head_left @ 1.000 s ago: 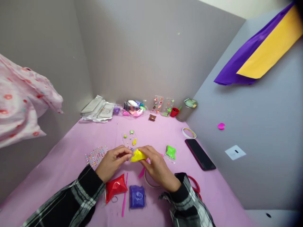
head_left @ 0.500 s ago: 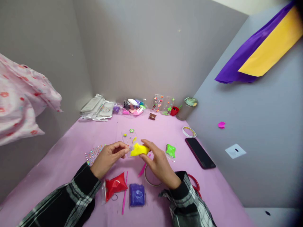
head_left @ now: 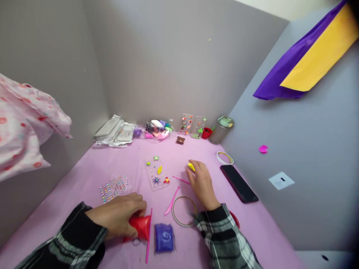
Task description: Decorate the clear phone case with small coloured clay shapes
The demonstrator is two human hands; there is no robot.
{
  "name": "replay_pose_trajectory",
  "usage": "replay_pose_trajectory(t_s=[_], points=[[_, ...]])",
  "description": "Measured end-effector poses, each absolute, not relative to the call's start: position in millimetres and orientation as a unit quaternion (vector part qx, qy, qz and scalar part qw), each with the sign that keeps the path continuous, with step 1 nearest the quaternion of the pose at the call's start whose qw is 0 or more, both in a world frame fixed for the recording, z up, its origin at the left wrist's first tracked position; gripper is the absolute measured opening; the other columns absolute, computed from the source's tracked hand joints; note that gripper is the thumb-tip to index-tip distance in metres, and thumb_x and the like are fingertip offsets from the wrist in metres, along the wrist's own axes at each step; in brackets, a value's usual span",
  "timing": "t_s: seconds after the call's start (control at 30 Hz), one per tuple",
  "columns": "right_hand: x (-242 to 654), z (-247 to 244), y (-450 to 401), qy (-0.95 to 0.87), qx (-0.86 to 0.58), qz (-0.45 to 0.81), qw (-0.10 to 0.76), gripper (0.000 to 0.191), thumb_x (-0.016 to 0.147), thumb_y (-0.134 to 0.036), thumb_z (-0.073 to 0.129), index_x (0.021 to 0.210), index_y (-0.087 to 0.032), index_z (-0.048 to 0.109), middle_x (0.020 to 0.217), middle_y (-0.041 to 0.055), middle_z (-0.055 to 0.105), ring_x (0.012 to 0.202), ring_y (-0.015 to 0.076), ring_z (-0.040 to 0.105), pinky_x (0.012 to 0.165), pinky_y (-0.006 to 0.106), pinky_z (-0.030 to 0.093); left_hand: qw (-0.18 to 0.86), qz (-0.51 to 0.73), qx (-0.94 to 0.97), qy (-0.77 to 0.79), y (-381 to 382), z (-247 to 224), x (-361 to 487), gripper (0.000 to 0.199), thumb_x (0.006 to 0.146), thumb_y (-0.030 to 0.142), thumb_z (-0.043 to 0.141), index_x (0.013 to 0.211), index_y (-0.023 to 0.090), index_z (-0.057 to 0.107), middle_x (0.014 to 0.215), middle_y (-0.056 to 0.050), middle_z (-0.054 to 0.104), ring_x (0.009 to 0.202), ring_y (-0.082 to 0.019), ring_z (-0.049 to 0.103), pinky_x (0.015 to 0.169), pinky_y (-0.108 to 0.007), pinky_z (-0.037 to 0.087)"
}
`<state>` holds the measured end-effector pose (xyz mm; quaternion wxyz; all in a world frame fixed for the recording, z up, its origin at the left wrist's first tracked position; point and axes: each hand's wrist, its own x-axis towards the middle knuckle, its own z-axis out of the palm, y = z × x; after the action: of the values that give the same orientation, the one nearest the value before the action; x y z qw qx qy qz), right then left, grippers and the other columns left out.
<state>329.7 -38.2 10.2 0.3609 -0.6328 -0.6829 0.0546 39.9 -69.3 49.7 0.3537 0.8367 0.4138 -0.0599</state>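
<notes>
My left hand [head_left: 119, 213] is closed over the red clay packet [head_left: 142, 226] near the front of the table, its thumb on the near side. Farther right, my right hand [head_left: 202, 184] grips the yellow clay packet [head_left: 191, 166], of which only a small end shows past the fingers. A blue-violet clay packet [head_left: 164, 238] lies between the two forearms. Next to the red packet are a long pink stick tool [head_left: 148, 239] and a small dark ring [head_left: 136, 242]. A pink modelling knife [head_left: 171, 202] and a thin pink tool [head_left: 181, 179] rest left of my right hand.
A clear sticker sheet [head_left: 151, 175] and a gem sheet [head_left: 113, 188] lie mid-table. A tape ring [head_left: 173, 213] sits by my right sleeve; a phone [head_left: 238, 184] and white tape roll [head_left: 231, 160] line the right edge. Bagged clay [head_left: 159, 130] and a jar [head_left: 220, 130] stand along the back wall.
My left hand has come down and nearer, from beside the yellow packet onto the red one. My right hand has carried the yellow packet rightward, and the green packet is now hidden.
</notes>
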Motion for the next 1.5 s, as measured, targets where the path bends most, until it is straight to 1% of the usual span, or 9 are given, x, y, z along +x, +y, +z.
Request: replay_pose_trajectory(t_s=[0.17, 0.27, 0.37, 0.63, 0.83, 1.07, 1.2, 1.27, 1.5], points=[[269, 23, -77, -0.725, -0.387, 0.453, 0.344, 0.067, 0.086, -0.035, 0.078, 0.145, -0.024, 0.050, 0.127, 0.0096, 0.067, 0.105, 0.0216, 0.067, 0.092, 0.037, 0.055, 0.421, 0.074, 0.818, 0.385, -67, 52, 41, 0.017, 0.076, 0.022, 0.066, 0.093, 0.023, 0.061, 0.094, 0.001, 0.064, 0.085, -0.019, 0.057, 0.078, -0.030, 0.041], [253, 24, -84, -0.682, -0.375, 0.517, 0.356, 0.056, 0.086, -0.034, 0.077, 0.138, -0.023, 0.058, 0.115, 0.0066, 0.071, 0.099, 0.0205, 0.069, 0.091, 0.037, 0.055, 0.462, 0.212, 0.770, 0.387, -63, 47, 41, 0.029, 0.081, 0.027, 0.067, 0.109, 0.025, 0.062, 0.114, -0.003, 0.065, 0.105, -0.022, 0.059, 0.092, -0.034, 0.045], [256, 24, -82, -0.627, -0.393, 0.533, 0.411, 0.042, 0.087, -0.029, 0.075, 0.128, -0.021, 0.065, 0.111, 0.0068, 0.072, 0.104, 0.0217, 0.068, 0.094, 0.038, 0.054, 0.494, 0.307, 0.699, 0.417, -60, 46, 41, 0.038, 0.080, 0.035, 0.072, 0.115, 0.026, 0.059, 0.119, -0.005, 0.064, 0.113, -0.025, 0.060, 0.096, -0.036, 0.048], [264, 31, -84, -0.662, -0.400, 0.476, 0.419, 0.030, 0.090, -0.024, 0.072, 0.120, -0.022, 0.070, 0.112, 0.0053, 0.070, 0.107, 0.0209, 0.064, 0.096, 0.035, 0.051, 0.464, 0.297, 0.718, 0.424, -64, 58, 40, 0.030, 0.096, 0.046, 0.052, 0.086, 0.021, 0.064, 0.083, 0.001, 0.063, 0.082, -0.018, 0.059, 0.076, -0.027, 0.044], [262, 37, -85, -0.699, -0.402, 0.447, 0.388, 0.028, 0.089, -0.019, 0.073, 0.117, -0.020, 0.071, 0.103, 0.0037, 0.070, 0.098, 0.0191, 0.063, 0.092, 0.034, 0.050, 0.506, 0.275, 0.700, 0.423, -63, 55, 34, 0.028, 0.091, 0.044, 0.058, 0.079, 0.020, 0.064, 0.075, 0.003, 0.060, 0.073, -0.016, 0.054, 0.069, -0.026, 0.040], [257, 32, -91, -0.734, -0.401, 0.360, 0.414, 0.032, 0.090, -0.020, 0.072, 0.121, -0.023, 0.065, 0.120, 0.0072, 0.067, 0.114, 0.0218, 0.060, 0.102, 0.039, 0.046, 0.585, 0.219, 0.640, 0.447, -63, 56, 26, 0.020, 0.079, 0.037, 0.071, 0.073, 0.019, 0.064, 0.064, 0.005, 0.059, 0.061, -0.013, 0.049, 0.059, -0.024, 0.034], [252, 35, -97, -0.719, -0.434, 0.288, 0.460, 0.007, 0.093, -0.025, 0.070, 0.090, -0.021, 0.064, 0.093, 0.0036, 0.064, 0.091, 0.0198, 0.060, 0.084, 0.034, 0.048, 0.599, 0.250, 0.615, 0.448, -67, 55, 39, 0.024, 0.076, 0.041, 0.073, 0.071, 0.019, 0.063, 0.063, 0.005, 0.058, 0.060, -0.013, 0.048, 0.059, -0.024, 0.035], [249, 37, -100, -0.703, -0.439, 0.336, 0.447, 0.021, 0.093, -0.029, 0.070, 0.076, -0.021, 0.060, 0.080, 0.0002, 0.059, 0.077, 0.0165, 0.056, 0.072, 0.029, 0.046, 0.596, 0.272, 0.614, 0.440, -71, 53, 48, 0.026, 0.075, 0.043, 0.073, 0.071, 0.020, 0.063, 0.063, 0.005, 0.057, 0.061, -0.013, 0.049, 0.060, -0.025, 0.036], [249, 35, -96, -0.622, -0.455, 0.481, 0.417, 0.015, 0.087, -0.028, 0.072, 0.076, -0.018, 0.067, 0.080, -0.0004, 0.061, 0.074, 0.0138, 0.059, 0.067, 0.024, 0.046, 0.505, 0.330, 0.661, 0.446, -80, 40, 64, 0.023, 0.079, 0.041, 0.065, 0.069, 0.020, 0.061, 0.067, 0.002, 0.058, 0.066, -0.016, 0.053, 0.063, -0.026, 0.040]])
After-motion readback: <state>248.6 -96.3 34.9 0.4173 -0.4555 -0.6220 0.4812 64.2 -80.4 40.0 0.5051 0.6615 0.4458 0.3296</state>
